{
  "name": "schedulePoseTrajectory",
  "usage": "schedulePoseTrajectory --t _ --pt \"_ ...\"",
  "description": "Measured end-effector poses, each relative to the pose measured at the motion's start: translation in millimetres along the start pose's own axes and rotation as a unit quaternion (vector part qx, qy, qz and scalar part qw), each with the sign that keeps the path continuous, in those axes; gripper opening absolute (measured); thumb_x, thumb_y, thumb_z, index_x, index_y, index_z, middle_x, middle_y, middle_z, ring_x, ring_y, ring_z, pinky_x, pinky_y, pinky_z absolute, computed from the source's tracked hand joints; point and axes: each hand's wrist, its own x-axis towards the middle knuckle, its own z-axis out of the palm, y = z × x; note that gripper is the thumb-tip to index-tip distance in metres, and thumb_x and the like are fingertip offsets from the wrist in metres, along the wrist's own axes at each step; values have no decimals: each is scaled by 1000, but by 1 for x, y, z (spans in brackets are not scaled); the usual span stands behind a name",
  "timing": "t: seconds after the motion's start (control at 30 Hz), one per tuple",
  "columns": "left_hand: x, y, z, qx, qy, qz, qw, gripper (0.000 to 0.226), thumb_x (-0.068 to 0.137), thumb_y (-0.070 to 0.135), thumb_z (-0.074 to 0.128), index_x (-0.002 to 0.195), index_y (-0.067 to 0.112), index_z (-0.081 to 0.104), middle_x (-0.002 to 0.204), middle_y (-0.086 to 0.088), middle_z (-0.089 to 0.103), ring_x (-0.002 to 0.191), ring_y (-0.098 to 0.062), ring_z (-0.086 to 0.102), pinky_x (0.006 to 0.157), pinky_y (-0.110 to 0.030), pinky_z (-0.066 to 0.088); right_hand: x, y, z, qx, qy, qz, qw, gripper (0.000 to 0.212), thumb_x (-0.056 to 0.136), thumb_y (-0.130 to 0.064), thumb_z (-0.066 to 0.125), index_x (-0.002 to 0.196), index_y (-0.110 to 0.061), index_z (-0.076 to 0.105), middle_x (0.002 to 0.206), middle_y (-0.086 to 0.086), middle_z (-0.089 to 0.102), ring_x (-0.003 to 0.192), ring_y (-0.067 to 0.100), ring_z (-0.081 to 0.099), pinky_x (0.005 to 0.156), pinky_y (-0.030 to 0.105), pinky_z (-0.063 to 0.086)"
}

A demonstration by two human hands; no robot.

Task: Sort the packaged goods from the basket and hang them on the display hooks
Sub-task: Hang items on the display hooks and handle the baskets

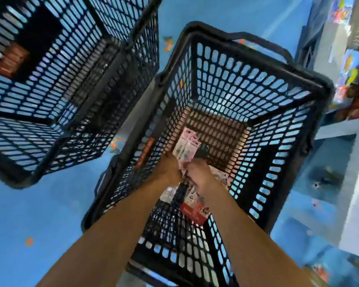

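Observation:
A black mesh basket (247, 65) stands on the blue floor below me, with both my arms reaching down into it. My left hand (166, 170) grips a stack of pink packages (184, 146) near the basket's bottom. My right hand (199, 175) is curled beside it, holding a dark package (202, 152) next to the pink ones. More packaged goods lie under my hands, among them a red-and-white pack (195, 210) and a clear one (168, 193). My hands hide what lies directly beneath them.
A second black mesh basket (75, 65) stands to the left, with a reddish package (13, 61) inside. White shelving (340, 129) with colourful goods runs along the right edge. Blue floor surrounds both baskets.

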Motion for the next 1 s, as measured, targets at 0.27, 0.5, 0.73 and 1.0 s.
schedulePoseTrajectory --t 0.27,0.5,0.73,1.0 --pt "9 6 16 136 89 -3 987 51 98 23 63 140 5 41 136 -18 50 123 -34 56 95 -41 52 17 5 11 50 39 13 998 30 90 7 52 66 -10 49 64 7 46 59 21 45 45 26 35" --pt "10 6 25 191 109 9 976 59 88 25 75 137 7 46 138 -16 51 130 -33 48 103 -42 45 16 5 20 85 60 24 994 29 94 2 44 70 -11 54 63 7 49 55 21 44 33 14 28" --pt "7 8 22 55 56 47 996 50 89 25 74 128 9 47 132 -15 55 116 -32 59 93 -42 51 5 -3 25 173 75 35 981 23 90 -1 45 94 -5 68 87 12 66 86 28 63 70 35 55" --pt "-10 5 -17 -143 -45 131 980 39 92 19 62 131 19 55 122 -5 65 114 -24 63 101 -40 53 -42 -32 0 161 130 -31 978 33 54 -12 60 81 3 71 76 14 68 71 27 64 61 29 47"
